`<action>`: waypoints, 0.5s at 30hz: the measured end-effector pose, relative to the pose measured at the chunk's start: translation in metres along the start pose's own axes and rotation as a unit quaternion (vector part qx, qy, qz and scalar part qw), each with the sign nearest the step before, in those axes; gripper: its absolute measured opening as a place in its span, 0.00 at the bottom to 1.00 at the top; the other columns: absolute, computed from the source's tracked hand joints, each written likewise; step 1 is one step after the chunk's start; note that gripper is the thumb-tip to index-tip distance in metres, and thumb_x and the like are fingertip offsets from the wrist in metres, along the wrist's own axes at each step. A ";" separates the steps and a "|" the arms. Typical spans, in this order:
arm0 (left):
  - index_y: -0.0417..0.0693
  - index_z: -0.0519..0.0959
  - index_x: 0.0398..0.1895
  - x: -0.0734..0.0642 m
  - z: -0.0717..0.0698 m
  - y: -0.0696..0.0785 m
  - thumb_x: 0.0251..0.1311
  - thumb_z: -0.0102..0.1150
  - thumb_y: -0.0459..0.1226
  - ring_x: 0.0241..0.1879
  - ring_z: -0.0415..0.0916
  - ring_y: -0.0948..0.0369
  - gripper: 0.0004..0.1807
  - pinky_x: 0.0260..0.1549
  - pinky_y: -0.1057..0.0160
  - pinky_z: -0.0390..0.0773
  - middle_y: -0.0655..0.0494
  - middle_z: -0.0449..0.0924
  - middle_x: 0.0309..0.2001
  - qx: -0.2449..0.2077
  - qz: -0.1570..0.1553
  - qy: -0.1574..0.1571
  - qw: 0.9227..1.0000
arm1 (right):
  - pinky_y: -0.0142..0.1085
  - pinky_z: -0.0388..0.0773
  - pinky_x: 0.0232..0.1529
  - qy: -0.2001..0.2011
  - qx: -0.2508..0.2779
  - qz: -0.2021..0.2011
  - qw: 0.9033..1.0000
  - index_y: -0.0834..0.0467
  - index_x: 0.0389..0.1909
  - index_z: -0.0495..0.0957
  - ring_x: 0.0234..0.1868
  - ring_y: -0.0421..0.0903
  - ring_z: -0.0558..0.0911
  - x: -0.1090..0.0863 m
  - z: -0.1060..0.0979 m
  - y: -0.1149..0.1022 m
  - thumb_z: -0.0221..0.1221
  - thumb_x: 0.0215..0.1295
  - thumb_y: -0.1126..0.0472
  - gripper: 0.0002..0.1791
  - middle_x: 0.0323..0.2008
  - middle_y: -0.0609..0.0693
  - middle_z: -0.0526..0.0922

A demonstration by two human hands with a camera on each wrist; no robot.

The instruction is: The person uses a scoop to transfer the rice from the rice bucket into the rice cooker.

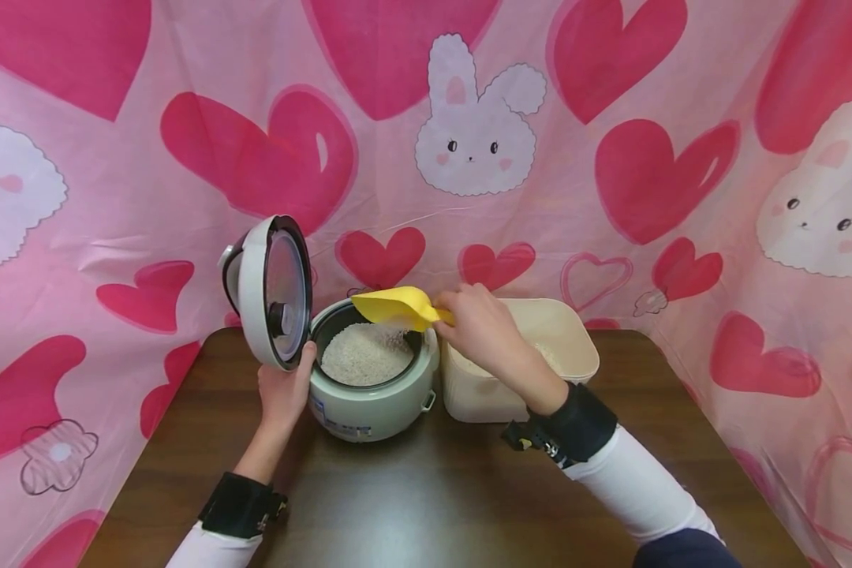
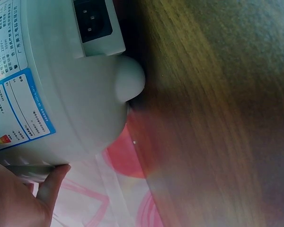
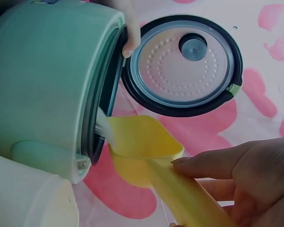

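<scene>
A pale green rice cooker stands with its lid raised at the left. My left hand grips the lid low down beside the cooker's rim, thumb on the inner side. By its handle my right hand holds a yellow scoop, tilted over the cooker's opening. From the scoop, grains stream into the cooker in the right wrist view. White rice is heaped inside the dark inner pot. Most of the left hand's fingers are hidden in the left wrist view.
Right beside the cooker, a cream rectangular bin has some rice in it, partly behind the right forearm. Both stand toward the back of the dark wooden table. Behind hangs a pink cloth printed with hearts and rabbits.
</scene>
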State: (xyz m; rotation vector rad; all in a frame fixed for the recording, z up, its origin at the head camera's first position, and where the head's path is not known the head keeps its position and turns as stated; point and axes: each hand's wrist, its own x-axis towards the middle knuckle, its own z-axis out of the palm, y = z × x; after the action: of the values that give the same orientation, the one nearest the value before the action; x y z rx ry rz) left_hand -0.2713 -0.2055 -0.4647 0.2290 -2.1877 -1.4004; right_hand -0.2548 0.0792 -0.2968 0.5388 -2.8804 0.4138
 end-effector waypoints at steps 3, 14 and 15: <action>0.30 0.78 0.53 0.001 0.000 0.000 0.66 0.63 0.47 0.55 0.76 0.32 0.27 0.53 0.34 0.70 0.26 0.81 0.52 -0.002 -0.001 -0.001 1.000 | 0.43 0.78 0.43 0.004 0.002 -0.003 1.000 0.60 0.49 0.88 0.40 0.53 0.77 0.000 0.001 0.003 0.70 0.64 0.56 0.16 0.41 0.55 0.87; 0.31 0.77 0.54 0.002 0.001 -0.002 0.66 0.63 0.47 0.57 0.75 0.32 0.27 0.55 0.34 0.70 0.27 0.81 0.55 0.002 -0.003 -0.004 1.000 | 0.41 0.84 0.40 -0.062 0.169 0.023 0.983 0.61 0.54 0.86 0.35 0.50 0.80 -0.007 0.002 0.045 0.64 0.71 0.57 0.16 0.39 0.53 0.86; 0.31 0.77 0.55 0.002 0.001 -0.002 0.66 0.63 0.47 0.57 0.75 0.32 0.27 0.55 0.34 0.70 0.27 0.80 0.55 0.003 -0.004 -0.004 1.000 | 0.40 0.84 0.38 -0.071 0.188 0.024 0.979 0.61 0.55 0.85 0.34 0.49 0.81 -0.008 0.002 0.051 0.63 0.72 0.57 0.16 0.38 0.53 0.86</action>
State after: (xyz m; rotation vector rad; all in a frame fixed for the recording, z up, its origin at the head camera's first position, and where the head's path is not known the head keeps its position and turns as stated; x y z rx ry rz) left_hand -0.2739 -0.2069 -0.4664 0.2346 -2.1989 -1.4012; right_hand -0.2668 0.1273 -0.3129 0.5759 -2.9655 0.9773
